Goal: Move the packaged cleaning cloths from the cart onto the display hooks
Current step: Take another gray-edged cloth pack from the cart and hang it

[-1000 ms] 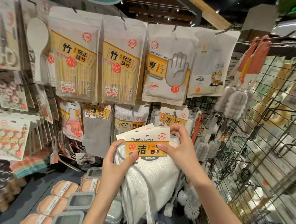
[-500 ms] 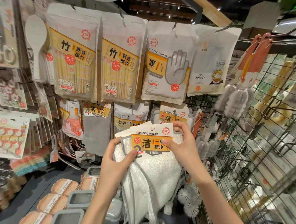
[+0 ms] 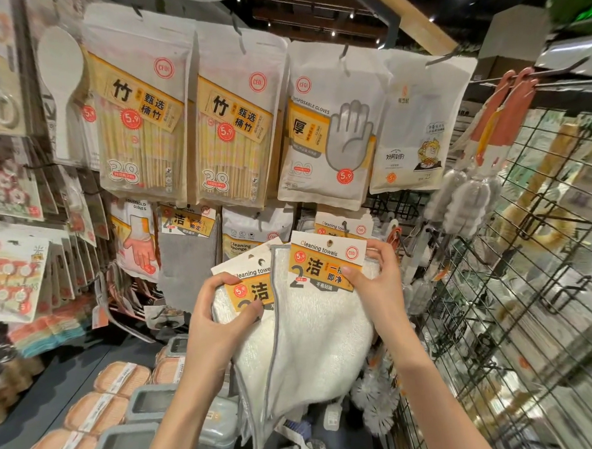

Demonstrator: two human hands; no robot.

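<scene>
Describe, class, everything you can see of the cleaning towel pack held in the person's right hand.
The front towel pack is a fluffy white cloth with a grey stitched edge, hanging limp below a white and orange header card. The card reads "Cleaning towels", shows a red 5.9 sticker, a large 2, and a punched hang hole. The right hand pinches the card's right side; the pack overlaps a second, matching pack held by the left hand.
</scene>
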